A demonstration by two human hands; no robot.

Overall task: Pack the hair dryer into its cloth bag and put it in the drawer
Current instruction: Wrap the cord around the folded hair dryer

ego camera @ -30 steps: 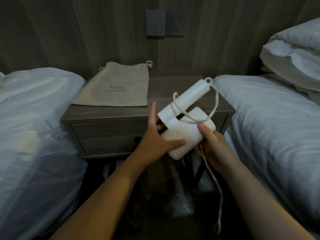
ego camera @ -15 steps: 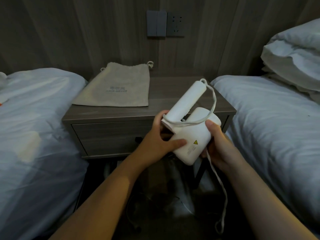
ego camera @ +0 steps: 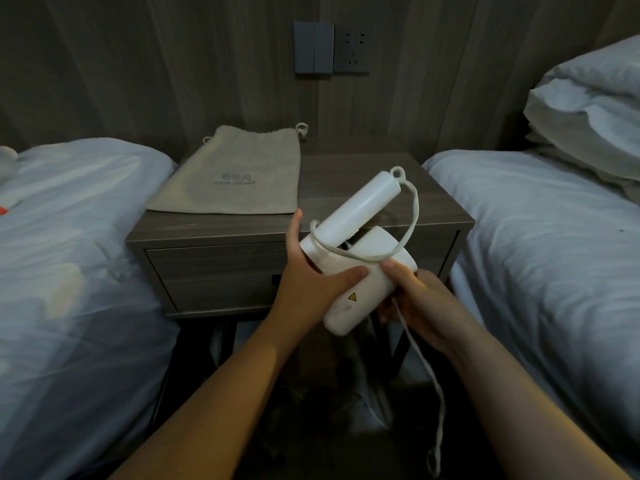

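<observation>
A white folding hair dryer (ego camera: 360,268) is held in front of the nightstand, its handle pointing up and to the right. My left hand (ego camera: 311,275) grips its left side, thumb across the body. My right hand (ego camera: 415,292) holds its right side and the white cord (ego camera: 414,216), which loops around the handle and trails down toward the floor. The beige cloth bag (ego camera: 232,178) lies flat on the left half of the nightstand top, drawstring end toward the wall. The drawer (ego camera: 214,275) below is closed.
The wooden nightstand (ego camera: 346,174) stands between two beds with white bedding, the left bed (ego camera: 69,254) and the right bed (ego camera: 554,237). Pillows (ego camera: 588,109) pile at the far right. A switch and socket plate (ego camera: 330,48) sit on the wall above.
The dryer has been turned so its warning label faces me, and the cord loop has been drawn closer around the handle. Both hands have stayed on it.
</observation>
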